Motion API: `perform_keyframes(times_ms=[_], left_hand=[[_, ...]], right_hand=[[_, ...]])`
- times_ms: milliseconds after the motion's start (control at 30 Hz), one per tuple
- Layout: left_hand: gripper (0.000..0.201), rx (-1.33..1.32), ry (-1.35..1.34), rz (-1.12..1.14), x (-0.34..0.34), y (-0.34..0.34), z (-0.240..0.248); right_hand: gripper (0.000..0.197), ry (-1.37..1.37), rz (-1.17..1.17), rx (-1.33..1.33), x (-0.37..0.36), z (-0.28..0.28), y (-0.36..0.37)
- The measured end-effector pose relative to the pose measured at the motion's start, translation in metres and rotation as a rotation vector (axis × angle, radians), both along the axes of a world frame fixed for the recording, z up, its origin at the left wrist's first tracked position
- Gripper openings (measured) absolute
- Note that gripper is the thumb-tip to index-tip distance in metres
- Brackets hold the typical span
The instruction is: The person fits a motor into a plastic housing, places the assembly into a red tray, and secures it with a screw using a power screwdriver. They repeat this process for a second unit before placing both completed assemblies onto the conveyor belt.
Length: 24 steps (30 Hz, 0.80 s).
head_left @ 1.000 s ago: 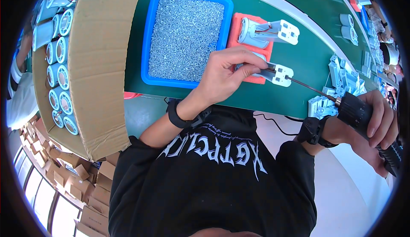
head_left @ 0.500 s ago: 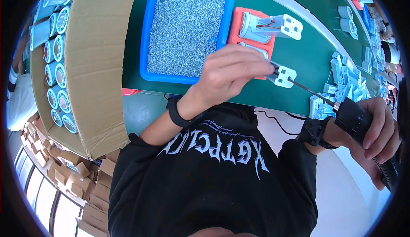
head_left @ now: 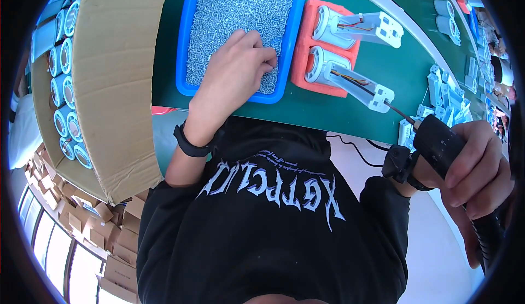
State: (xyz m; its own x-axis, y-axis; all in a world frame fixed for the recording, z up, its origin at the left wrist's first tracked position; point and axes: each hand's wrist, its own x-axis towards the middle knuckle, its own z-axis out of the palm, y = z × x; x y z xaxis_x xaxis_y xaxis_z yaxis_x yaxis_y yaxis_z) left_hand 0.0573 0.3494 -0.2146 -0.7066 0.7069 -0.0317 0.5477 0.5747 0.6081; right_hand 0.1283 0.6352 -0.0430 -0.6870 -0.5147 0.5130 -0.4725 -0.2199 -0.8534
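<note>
While the left hand (head_left: 239, 66) bends its fingers down over the screws (head_left: 240, 3) in the blue tray (head_left: 302, 30), the right hand (head_left: 476, 170) wraps around a black electric screwdriver (head_left: 440, 142); whether the left fingertips pinch any screw I cannot tell, as the hand itself hides them; the screws spread beyond the left hand and to both sides of it. Between the two hands lies the nearer housing (head_left: 358, 88), a pale round body with a long arm and coloured wires, its body seated in a red foam block (head_left: 299, 58) just right of the left hand and its arm slanting toward the right hand; the screwdriver's thin bit (head_left: 401, 113) reaches the end of that arm; beside it, farther from the right hand, the second housing (head_left: 366, 27) sits in the same block. Beyond the right hand is a pile of pale brackets (head_left: 448, 96); well to the left of the left hand, past a raised cardboard flap (head_left: 117, 85), round housings (head_left: 71, 126) stand in rows in a box (head_left: 46, 93).
</note>
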Motion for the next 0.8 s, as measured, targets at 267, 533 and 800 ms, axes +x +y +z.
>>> perform_keyframes(times_ms=[267, 533, 800], left_hand=[[0.008, 0.189, -0.051, 0.089, -0.008, -0.003, -0.001], [0.009, 0.536, 0.023, 0.185, 0.001, 0.020, -0.001], [0.020, 0.764, 0.000, 0.034, 0.018, 0.058, 0.001]], right_hand=[[0.022, 0.020, 0.050, 0.039, -0.008, -0.003, 0.002], [0.022, 0.018, 0.048, 0.042, -0.011, -0.005, -0.003], [0.021, 0.033, 0.007, 0.043, -0.008, -0.005, -0.001]])
